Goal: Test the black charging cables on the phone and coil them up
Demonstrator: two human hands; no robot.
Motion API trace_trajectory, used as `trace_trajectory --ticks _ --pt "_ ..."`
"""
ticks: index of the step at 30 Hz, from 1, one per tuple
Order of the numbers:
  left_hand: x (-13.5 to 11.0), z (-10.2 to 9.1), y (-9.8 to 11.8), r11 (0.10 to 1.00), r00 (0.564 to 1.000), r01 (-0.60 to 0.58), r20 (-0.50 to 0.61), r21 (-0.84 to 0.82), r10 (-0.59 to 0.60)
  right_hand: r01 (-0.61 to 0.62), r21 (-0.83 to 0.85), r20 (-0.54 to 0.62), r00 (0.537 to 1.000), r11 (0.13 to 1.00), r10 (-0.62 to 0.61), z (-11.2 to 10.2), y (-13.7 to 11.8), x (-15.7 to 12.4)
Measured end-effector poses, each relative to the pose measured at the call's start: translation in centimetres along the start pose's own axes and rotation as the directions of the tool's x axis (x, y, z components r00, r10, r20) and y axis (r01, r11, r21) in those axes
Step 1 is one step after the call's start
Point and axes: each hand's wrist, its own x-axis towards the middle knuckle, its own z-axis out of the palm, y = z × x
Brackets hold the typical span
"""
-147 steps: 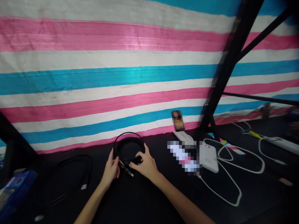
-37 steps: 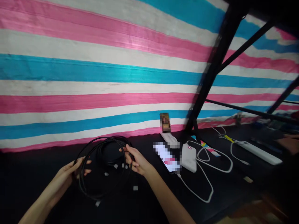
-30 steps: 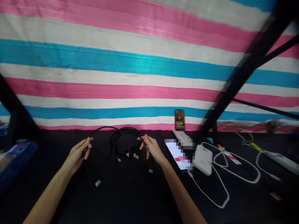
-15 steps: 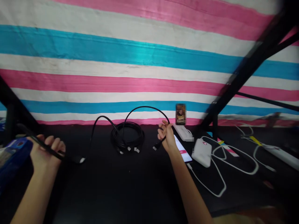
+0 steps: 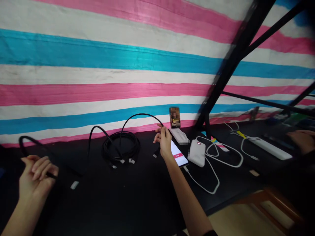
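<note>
My left hand (image 5: 38,175) is closed round a black cable, which arches up behind the fingers. Just right of it a pale connector tip (image 5: 74,185) shows against the dark table. My right hand (image 5: 163,142) pinches another stretch of black cable (image 5: 144,114) near its end, and the plug (image 5: 156,152) hangs below the fingers. Between the hands lies a coil of black cable (image 5: 104,149) with several pale-tipped plugs (image 5: 133,161) at its front. Partly behind my right wrist is a lit phone (image 5: 179,155) with a white cable in its lower end.
Right of the phone lie a white power bank (image 5: 197,153), looped white cables (image 5: 242,160) and a white power strip (image 5: 273,149). A small screen (image 5: 175,117) stands behind. A black frame post (image 5: 219,78) slants up before the striped sheet (image 5: 110,75). Another person's hand (image 5: 302,139) is far right.
The view has turned right, so the table things sit further left. My left hand has turned, and its cable now loops up above it. My right hand still holds its cable near the plug.
</note>
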Motion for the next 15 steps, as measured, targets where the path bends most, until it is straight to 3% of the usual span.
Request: trace_trajectory --ticks 3,8,10,12,15 --pt "-0.3 0.0 -1.0 0.978 0.982 0.161 0.126 -0.134 -0.144 -0.047 -0.004 0.019 0.999 0.999 0.047 1.3 0.7 -1.1" --pt "0.0 0.0 -2.1 0.966 0.961 0.259 0.097 -0.003 -0.257 -0.092 -0.024 0.14 0.986 0.996 0.094 3.2 1.5 -2.9" --pt "0.3 0.0 -2.6 0.975 0.977 0.185 0.086 0.122 -0.196 -0.072 -0.054 0.17 0.982 0.996 0.081 3.3 1.6 -3.1" --pt "0.4 0.0 -3.2 0.969 0.993 0.032 0.103 0.244 -0.059 -0.042 -0.085 0.163 0.985 0.996 0.056 3.2 1.6 -3.1" --pt "0.4 -0.1 -4.1 0.889 0.98 -0.188 0.144 0.418 0.14 0.001 -0.116 0.136 0.991 0.993 0.015 2.9 1.7 -3.0"
